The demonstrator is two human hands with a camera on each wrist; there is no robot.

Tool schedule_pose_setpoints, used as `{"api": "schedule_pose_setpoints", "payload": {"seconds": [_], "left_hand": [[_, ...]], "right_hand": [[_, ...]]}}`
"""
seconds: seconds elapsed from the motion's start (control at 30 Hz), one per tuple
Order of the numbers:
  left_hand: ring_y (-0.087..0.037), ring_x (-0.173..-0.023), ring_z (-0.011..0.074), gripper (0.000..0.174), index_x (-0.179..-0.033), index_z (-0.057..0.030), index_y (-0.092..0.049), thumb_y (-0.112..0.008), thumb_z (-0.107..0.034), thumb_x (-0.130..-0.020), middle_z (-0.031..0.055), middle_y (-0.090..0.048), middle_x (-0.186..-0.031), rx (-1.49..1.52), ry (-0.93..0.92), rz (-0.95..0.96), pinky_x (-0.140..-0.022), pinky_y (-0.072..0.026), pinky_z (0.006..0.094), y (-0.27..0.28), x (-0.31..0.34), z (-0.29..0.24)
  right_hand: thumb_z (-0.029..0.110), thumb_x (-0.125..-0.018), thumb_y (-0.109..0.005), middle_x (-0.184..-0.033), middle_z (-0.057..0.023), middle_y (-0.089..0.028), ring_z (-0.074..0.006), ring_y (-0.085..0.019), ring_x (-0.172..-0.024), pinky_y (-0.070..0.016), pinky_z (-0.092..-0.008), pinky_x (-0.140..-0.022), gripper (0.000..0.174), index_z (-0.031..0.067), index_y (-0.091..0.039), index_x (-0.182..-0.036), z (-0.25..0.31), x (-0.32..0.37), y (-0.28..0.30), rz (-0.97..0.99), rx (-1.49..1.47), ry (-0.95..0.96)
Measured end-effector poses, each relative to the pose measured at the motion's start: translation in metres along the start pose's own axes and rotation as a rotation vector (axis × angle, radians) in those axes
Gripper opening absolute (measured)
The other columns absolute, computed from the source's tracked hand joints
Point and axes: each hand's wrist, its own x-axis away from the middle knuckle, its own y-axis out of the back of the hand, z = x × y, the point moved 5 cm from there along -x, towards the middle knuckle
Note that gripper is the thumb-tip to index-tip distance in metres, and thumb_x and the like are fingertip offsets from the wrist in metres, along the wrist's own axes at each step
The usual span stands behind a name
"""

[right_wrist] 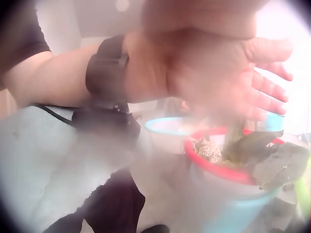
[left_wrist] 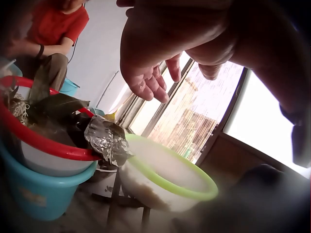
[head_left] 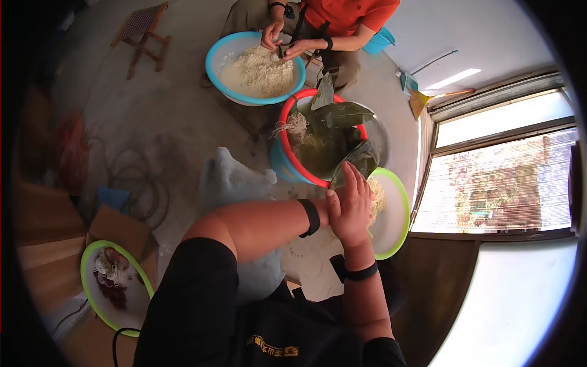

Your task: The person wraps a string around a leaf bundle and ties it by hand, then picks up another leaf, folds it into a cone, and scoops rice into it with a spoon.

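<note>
My right hand (head_left: pixel 354 211) crosses over my left hand, with its back up and fingers pointing toward the red-rimmed basin (head_left: pixel 286 134). Most of my left hand is hidden beneath it in the head view. In the right wrist view my left hand (right_wrist: pixel 209 82) shows its palm, fingers extended, near the edge of the blurred right hand (right_wrist: pixel 204 19). Neither hand holds anything visible. Long dark green leaves (head_left: pixel 345 114) soak in the basin beside a bundle of pale string (head_left: pixel 298 124). One wet leaf (left_wrist: pixel 108 138) drapes over the basin's rim close to my hands.
The basin sits on a blue bucket (left_wrist: pixel 46 194). A green-rimmed basin (head_left: pixel 397 214) of pale grains stands to the right. Opposite, a person in red (head_left: pixel 342 18) works over a blue-rimmed basin (head_left: pixel 211 64) of rice. Another green-rimmed basin (head_left: pixel 92 293) and a stool (head_left: pixel 139 21) are at left.
</note>
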Motion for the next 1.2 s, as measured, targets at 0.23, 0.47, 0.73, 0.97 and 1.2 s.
{"api": "schedule_pose_setpoints", "payload": {"seconds": [0.23, 0.47, 0.73, 0.97, 1.2], "left_hand": [[-0.062, -0.095, 0.0368, 0.024, -0.096, -0.0035, -0.063, -0.066, -0.023, -0.082, 0.0183, -0.067, -0.097, -0.053, 0.027, 0.066, -0.081, -0.0501, 0.0435, -0.007, -0.002, 0.003], [-0.062, -0.096, 0.0366, 0.025, -0.097, -0.0036, -0.063, -0.066, -0.023, -0.082, 0.0182, -0.067, -0.098, -0.136, 0.042, 0.145, -0.082, -0.0502, 0.0434, -0.013, 0.015, 0.013], [-0.062, -0.097, 0.0363, 0.025, -0.098, -0.0037, -0.063, -0.066, -0.023, -0.082, 0.0181, -0.067, -0.099, -0.227, 0.078, 0.213, -0.083, -0.0502, 0.0432, -0.01, 0.013, 0.012], [-0.062, -0.098, 0.0361, 0.026, -0.1, -0.0038, -0.063, -0.066, -0.023, -0.083, 0.0181, -0.068, -0.1, -0.252, 0.11, 0.262, -0.084, -0.0502, 0.0431, -0.016, -0.013, 0.01], [-0.062, -0.099, 0.0359, 0.026, -0.101, -0.0038, -0.063, -0.065, -0.023, -0.083, 0.018, -0.068, -0.101, -0.259, 0.108, 0.282, -0.084, -0.0503, 0.043, -0.017, -0.018, 0.003]], "right_hand": [[0.031, -0.093, -0.063, -0.138, -0.02, -0.057, -0.0394, -0.054, -0.124, -0.039, -0.047, -0.107, 0.057, 0.003, -0.051, -0.142, -0.027, 0.007, -0.005, 0.026, -0.108, -0.098], [0.029, -0.09, -0.064, -0.134, -0.018, -0.06, -0.0384, -0.055, -0.12, -0.0417, -0.0464, -0.104, 0.052, 0.003, -0.056, -0.134, -0.051, 0.024, -0.008, 0.011, -0.17, -0.134], [0.031, -0.087, -0.064, -0.131, -0.0166, -0.06, -0.0373, -0.057, -0.119, -0.0418, -0.0474, -0.105, 0.05, 0.0044, -0.06, -0.129, -0.071, 0.041, -0.016, -0.008, -0.302, -0.215], [0.033, -0.082, -0.069, -0.128, -0.0162, -0.06, -0.0352, -0.055, -0.12, -0.0417, -0.0468, -0.105, 0.052, 0.0054, -0.062, -0.125, -0.079, 0.048, -0.009, -0.076, -0.367, -0.269], [0.036, -0.087, -0.064, -0.131, -0.0171, -0.059, -0.0352, -0.054, -0.123, -0.0402, -0.0468, -0.107, 0.052, 0.0056, -0.061, -0.129, -0.081, 0.052, -0.009, -0.003, -0.335, -0.276]]}}
